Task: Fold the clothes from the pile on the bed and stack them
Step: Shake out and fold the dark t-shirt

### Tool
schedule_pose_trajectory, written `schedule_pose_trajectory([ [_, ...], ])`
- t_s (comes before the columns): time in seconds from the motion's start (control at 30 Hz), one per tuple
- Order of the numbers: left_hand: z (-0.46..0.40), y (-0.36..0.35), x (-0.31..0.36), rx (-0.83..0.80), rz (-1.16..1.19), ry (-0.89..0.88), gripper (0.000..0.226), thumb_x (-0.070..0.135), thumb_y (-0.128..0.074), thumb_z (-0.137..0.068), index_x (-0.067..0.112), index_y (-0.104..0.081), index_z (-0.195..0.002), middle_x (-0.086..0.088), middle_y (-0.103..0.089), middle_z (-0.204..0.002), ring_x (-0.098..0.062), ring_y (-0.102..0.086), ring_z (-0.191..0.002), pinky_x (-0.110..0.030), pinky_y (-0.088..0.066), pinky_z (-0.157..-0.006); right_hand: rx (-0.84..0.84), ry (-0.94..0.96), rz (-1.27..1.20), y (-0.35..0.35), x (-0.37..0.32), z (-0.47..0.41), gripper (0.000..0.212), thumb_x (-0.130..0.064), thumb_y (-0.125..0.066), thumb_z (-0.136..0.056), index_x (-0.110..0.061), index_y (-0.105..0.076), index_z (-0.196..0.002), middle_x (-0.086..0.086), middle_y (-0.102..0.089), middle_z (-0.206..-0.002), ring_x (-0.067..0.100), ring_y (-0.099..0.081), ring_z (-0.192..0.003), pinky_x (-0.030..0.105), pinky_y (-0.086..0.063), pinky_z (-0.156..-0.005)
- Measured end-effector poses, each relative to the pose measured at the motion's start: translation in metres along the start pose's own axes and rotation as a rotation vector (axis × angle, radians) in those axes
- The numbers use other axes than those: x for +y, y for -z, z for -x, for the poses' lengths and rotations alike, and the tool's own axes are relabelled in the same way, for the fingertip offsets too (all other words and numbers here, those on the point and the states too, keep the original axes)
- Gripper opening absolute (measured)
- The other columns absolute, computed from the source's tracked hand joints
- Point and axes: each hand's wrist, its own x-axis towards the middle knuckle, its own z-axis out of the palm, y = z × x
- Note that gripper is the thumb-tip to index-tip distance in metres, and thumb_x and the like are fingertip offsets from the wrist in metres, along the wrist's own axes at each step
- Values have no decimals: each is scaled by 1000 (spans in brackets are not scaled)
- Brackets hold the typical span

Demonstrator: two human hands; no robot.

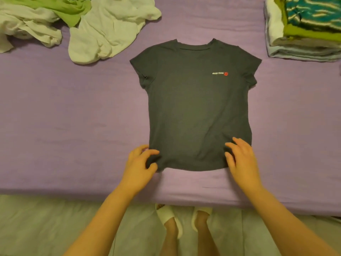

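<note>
Two bare forearms reach in from the near edge, above feet in pale slippers (168, 218) on a light floor. Left hand (139, 164) — thumb and fingers curled round the lower left hem corner of the dark grey T-shirt (199, 108), pinching the cloth. Right hand (241, 159) — fingers spread and only slightly bent, resting flat on the lower right hem corner. The T-shirt lies spread face up in the middle of the bed's purple sheet (73, 117), neck away from the person, a small white-and-red logo on the chest. Far left: unfolded pile of white and green clothes (103, 30). Far right: stack of folded clothes (304, 32), a teal patterned piece on top, well apart from the T-shirt.
</note>
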Motion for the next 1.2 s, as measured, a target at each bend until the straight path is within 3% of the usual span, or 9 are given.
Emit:
schedule_pose_trajectory([
  [0.1,-24,-35,53,-86,-52,-246,30,25,-55,-95,19,-63,-124,-5,-47,-142,-24,-30,-140,-32,-21,-114,-44,-266,-163,6,25,-5,56,-18,-57,-93,-5,-35,-143,16,-31,-150,34,-30,-137,46,-27,-112],
  [0.3,-71,-111,122,-223,-282,-248,39,35,-33,-103,31,-44,-140,2,-28,-155,-23,-7,-147,-50,-9,-118,-59,-289,-623,5,45,-34,82,-6,-67,-85,-16,-16,-149,-12,-33,-141,5,-35,-126,25,-32,-105],
  [0.43,-79,-127,135,-164,-356,-291,42,36,-34,-102,31,-38,-143,0,-21,-157,-25,-3,-147,-53,-7,-116,-84,-293,-715,4,56,-46,76,-3,-63,-87,-20,-22,-148,-3,-35,-149,13,-39,-132,26,-36,-107],
  [0.67,-95,-130,166,-229,-233,-220,46,44,-28,-102,34,-30,-147,4,-21,-157,-25,-4,-147,-55,-8,-116,-44,-285,-752,36,55,-35,58,-21,-62,-90,-29,-36,-142,-21,-45,-131,-3,-45,-116,-3,-35,-85],
  [0.73,-101,-134,171,-268,-284,-179,48,47,-26,-101,35,-26,-148,3,-17,-158,-26,-2,-147,-56,-4,-115,-57,-326,-740,42,58,-26,58,-27,-61,-91,-28,-36,-143,-11,-53,-131,3,-51,-114,9,-43,-90],
  [0.87,-105,-143,165,-306,-386,-143,51,51,-22,-100,37,-19,-149,2,-6,-160,-26,5,-147,-58,-1,-114,-9,-371,-754,54,67,-8,61,-46,-63,-80,-35,-44,-136,2,-54,-72,11,-52,-67,23,-48,-66],
  [1.0,-103,-150,158,-320,-454,-146,51,51,-23,-100,35,-22,-149,1,-2,-161,-27,8,-146,-59,0,-113,-173,-304,-1003,50,74,5,51,-24,-70,-82,-47,-49,-121,-23,-54,-121,-13,-53,-102,13,-52,-69],
  [1.13,-88,-152,145,-238,-478,-238,52,52,-27,-99,33,-27,-148,-3,-7,-160,-27,5,-147,-57,-5,-115,-68,-410,-873,39,88,10,31,-8,-56,-93,-33,-60,-112,1,-60,-121,13,-62,-91,20,-52,-56],
  [1.2,-71,-148,131,-235,-495,-274,55,54,-30,-97,33,-27,-148,-2,-6,-160,-26,5,-147,-56,-7,-115,13,-447,-630,33,92,12,28,-10,-54,-94,-22,-60,-119,7,-59,-122,24,-60,-100,31,-54,-79],
])
